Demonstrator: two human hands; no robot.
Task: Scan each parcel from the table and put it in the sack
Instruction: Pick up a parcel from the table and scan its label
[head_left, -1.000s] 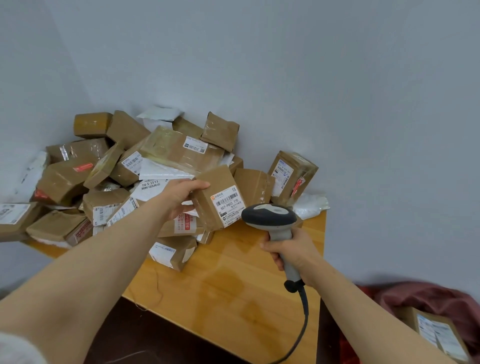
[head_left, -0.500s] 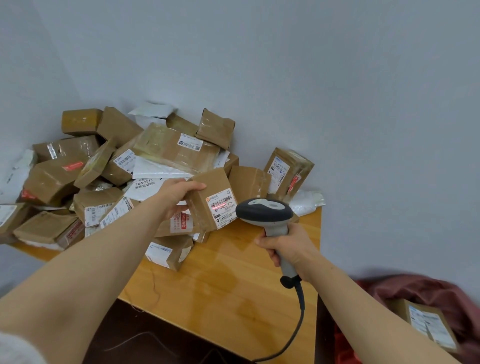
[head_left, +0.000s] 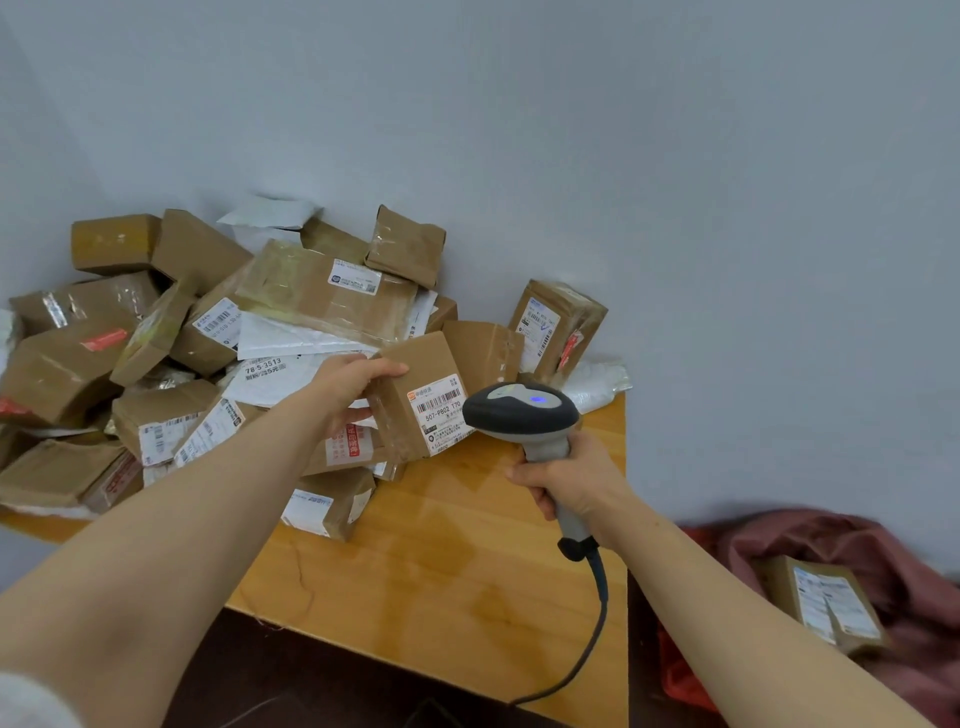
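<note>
My left hand (head_left: 347, 395) grips a small brown box (head_left: 422, 400) at the front of the parcel pile (head_left: 218, 358) on the wooden table (head_left: 457, 551), its label turned toward the scanner (head_left: 522, 415). My right hand (head_left: 566, 480) is wrapped around the scanner's handle, a blue light showing on top. Down at my right, a red sack (head_left: 852, 540) holds one labelled parcel (head_left: 826, 603).

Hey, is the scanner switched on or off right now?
On: a small blue light glows on top of the scanner, gripped by the right hand beside the box in the left hand.
</note>
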